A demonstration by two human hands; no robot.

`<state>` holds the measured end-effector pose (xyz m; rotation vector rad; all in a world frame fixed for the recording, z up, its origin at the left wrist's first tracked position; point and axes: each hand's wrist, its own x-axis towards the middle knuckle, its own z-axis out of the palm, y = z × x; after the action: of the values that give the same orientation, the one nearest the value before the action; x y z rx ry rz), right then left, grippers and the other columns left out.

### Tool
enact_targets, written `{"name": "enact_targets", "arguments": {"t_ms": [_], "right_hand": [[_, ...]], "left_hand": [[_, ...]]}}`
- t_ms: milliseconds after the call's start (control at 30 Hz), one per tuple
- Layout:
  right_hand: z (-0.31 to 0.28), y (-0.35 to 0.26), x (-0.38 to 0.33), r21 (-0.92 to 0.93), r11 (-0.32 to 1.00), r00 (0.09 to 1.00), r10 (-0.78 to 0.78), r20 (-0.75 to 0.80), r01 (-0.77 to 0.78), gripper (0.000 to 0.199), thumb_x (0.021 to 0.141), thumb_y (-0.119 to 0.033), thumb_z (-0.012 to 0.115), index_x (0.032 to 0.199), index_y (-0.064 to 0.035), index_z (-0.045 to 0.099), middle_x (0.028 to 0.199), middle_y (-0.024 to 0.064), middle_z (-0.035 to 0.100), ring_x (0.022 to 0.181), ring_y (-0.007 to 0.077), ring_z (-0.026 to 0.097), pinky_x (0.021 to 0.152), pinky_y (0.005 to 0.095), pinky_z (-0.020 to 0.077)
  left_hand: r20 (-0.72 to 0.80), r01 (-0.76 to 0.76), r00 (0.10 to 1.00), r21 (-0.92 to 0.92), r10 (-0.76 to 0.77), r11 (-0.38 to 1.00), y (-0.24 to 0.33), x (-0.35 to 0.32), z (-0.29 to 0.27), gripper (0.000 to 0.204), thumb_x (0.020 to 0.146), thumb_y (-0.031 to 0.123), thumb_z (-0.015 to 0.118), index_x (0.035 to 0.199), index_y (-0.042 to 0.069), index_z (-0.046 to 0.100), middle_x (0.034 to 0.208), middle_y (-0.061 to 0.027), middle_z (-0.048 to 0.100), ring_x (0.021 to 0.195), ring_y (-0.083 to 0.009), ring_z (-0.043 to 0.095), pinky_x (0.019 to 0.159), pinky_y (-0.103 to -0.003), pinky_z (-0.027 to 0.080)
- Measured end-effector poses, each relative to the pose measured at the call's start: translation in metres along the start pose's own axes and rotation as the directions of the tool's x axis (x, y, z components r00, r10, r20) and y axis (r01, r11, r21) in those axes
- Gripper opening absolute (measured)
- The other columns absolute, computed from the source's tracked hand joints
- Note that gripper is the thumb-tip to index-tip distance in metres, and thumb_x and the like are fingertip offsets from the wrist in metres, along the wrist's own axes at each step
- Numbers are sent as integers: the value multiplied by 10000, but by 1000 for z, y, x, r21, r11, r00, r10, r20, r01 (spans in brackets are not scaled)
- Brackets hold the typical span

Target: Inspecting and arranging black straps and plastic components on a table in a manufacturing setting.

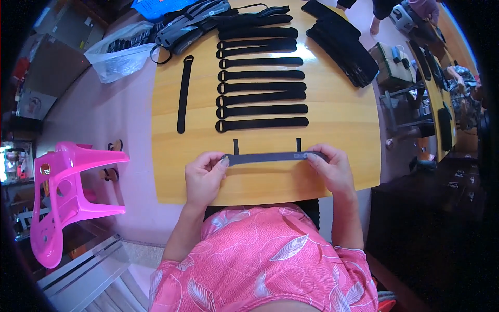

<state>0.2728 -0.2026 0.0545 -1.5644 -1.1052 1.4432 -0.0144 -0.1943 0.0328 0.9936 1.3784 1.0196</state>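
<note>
A dark grey hook-and-loop strap is stretched level between my two hands, near the front edge of the table. My left hand pinches its left end between thumb and fingers. At the right end, beside a small pale printed mark, my right hand grips it the same way. Just beyond the strap, two short black strips, a left one and a right one, point away from me on the wood. Farther off, several black straps with looped left ends, the nearest strap among them, lie in a column.
On the yellow wooden table, one black strap lies lengthwise at left. A black stack sits far right, grey-black bundles far left. A clear plastic bag hangs beside the table. A pink stool stands left; other people are far right.
</note>
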Motion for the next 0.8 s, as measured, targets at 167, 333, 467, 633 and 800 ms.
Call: {"name": "enact_targets", "arguments": {"t_ms": [167,333,467,633,800], "right_hand": [[7,7,12,-381,902,942,-286,-175,203,111,856,-70,645,906,30,647,687,68,602,620,145,557,572,284,444],[8,9,24,-455,864,914,-342,-217,215,121,845,-80,649,870,38,646,677,120,590,589,170,559,556,301,442],[8,-2,29,-355,935,958,-96,-270,-6,143,842,-98,640,823,43,653,602,73,553,561,107,518,523,284,419],[4,-5,39,-357,933,952,-63,-299,-50,187,818,-134,628,793,49,659,545,54,538,533,84,496,505,276,410],[4,4,47,-418,906,934,-90,-346,-67,214,785,-174,633,772,35,677,546,104,589,509,133,560,523,307,447]], "left_hand": [[-27,-144,987,268,157,952,2,18,2,94,859,35,646,910,-43,660,717,-36,629,621,-73,544,560,-233,430],[-53,-187,973,386,224,903,0,32,6,114,841,56,654,894,-44,664,698,-89,637,605,-94,560,560,-261,441],[-82,-95,987,404,139,910,4,37,10,127,830,81,665,858,-43,672,648,-92,638,573,-98,570,543,-266,444],[-103,-62,988,432,118,900,4,43,15,126,816,100,676,811,-26,682,594,-81,620,539,-103,568,531,-261,442],[-128,-26,984,573,121,819,-2,50,16,167,785,169,699,750,6,680,566,-88,613,507,-158,590,523,-297,455]]}}
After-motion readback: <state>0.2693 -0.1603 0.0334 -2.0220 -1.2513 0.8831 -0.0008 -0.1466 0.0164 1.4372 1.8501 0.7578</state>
